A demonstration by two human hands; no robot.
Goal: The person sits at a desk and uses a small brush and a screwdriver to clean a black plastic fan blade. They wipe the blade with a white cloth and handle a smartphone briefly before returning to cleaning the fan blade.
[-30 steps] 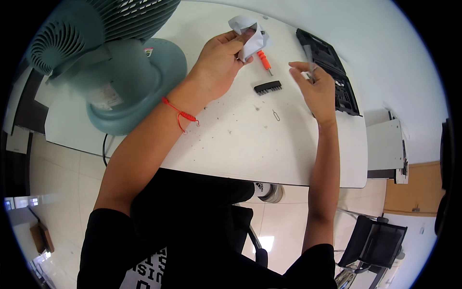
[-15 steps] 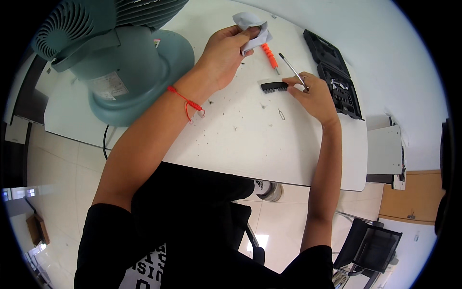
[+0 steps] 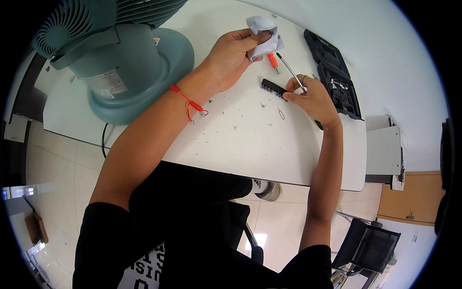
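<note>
Pinched in my left hand (image 3: 236, 55) is a crumpled whitish sheet (image 3: 262, 26), either paper or cloth. An orange flexible bit extension (image 3: 273, 60) lies under its lower edge, partly covered. My right hand (image 3: 313, 98) is closed around a screwdriver (image 3: 290, 71), whose metal shaft slants up and left; a dark handle end shows below the palm. The thumb and fingers of that hand also touch the right end of a black bit holder strip (image 3: 274, 86) with a row of bits. A small wire pin (image 3: 281, 113) lies on the white table (image 3: 231, 149) nearby.
At the left a grey-green fan (image 3: 110, 72) stands on the table, its black cord (image 3: 104, 142) hanging over the edge. An open black tool case (image 3: 337, 82) lies at the back right. Small dark crumbs dot the tabletop. A black chair (image 3: 370, 245) is at the lower right.
My left hand has moved slightly right with the sheet, covering more of the orange extension. The bit holder has turned, its right end now lower, and my right hand has tilted with the screwdriver.
</note>
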